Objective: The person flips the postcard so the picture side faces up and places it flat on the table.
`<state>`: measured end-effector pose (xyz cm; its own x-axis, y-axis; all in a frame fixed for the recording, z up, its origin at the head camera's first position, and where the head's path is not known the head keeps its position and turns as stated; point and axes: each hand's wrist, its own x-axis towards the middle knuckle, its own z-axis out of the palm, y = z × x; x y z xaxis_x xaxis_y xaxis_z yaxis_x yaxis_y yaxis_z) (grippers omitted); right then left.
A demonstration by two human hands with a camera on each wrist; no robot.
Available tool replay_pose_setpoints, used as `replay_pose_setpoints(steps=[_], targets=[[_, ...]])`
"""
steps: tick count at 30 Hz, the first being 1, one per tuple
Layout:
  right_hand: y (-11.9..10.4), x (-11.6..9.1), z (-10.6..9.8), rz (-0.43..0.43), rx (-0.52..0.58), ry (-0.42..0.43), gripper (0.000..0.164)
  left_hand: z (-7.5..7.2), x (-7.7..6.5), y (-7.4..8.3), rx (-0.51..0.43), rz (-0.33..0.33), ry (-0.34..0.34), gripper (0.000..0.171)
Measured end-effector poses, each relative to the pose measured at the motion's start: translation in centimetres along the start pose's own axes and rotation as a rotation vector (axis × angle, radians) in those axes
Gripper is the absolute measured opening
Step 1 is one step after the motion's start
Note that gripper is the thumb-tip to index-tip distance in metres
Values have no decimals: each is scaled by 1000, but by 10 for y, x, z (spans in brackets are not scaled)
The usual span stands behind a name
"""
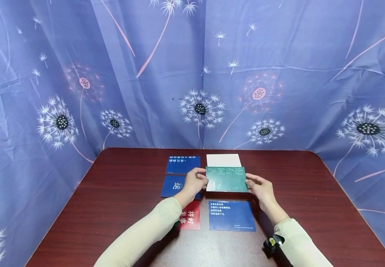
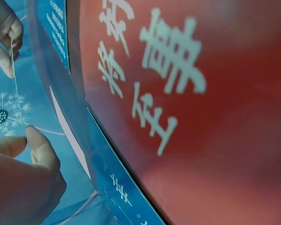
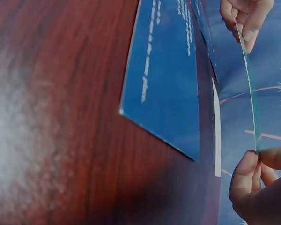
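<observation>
A green postcard with pale lettering is held up by both hands, one at each short edge. My left hand pinches its left edge between thumb and fingers, while my right hand pinches the right edge. In the right wrist view the card appears almost edge-on, raised off the table. Behind it, a white card lies partly covered from the head view. A blue card with several lines of text lies nearer the front, below the green one.
Left of the green card, two blue cards, one farther back and one nearer, lie in a column with a red card. My left arm partly covers this column. The dark red wooden table ends at a dandelion-patterned curtain.
</observation>
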<state>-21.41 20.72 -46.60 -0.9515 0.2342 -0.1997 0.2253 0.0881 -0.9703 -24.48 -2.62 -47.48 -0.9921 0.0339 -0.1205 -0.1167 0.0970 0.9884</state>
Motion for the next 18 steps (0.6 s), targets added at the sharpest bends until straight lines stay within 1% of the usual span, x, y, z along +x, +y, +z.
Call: replay_pose_setpoints(steps=[6, 10, 14, 18], targets=[[2, 2, -2, 9, -90, -24, 43, 0, 0, 1, 128, 16, -16, 39], [4, 3, -2, 0, -111, -48, 44, 1, 1, 2, 170, 11, -29, 39], [6, 5, -1, -13, -112, -57, 45, 3, 2, 0, 219, 4, -36, 38], [7, 6, -1, -13, -122, -60, 45, 4, 4, -2, 247, -4, -36, 39]])
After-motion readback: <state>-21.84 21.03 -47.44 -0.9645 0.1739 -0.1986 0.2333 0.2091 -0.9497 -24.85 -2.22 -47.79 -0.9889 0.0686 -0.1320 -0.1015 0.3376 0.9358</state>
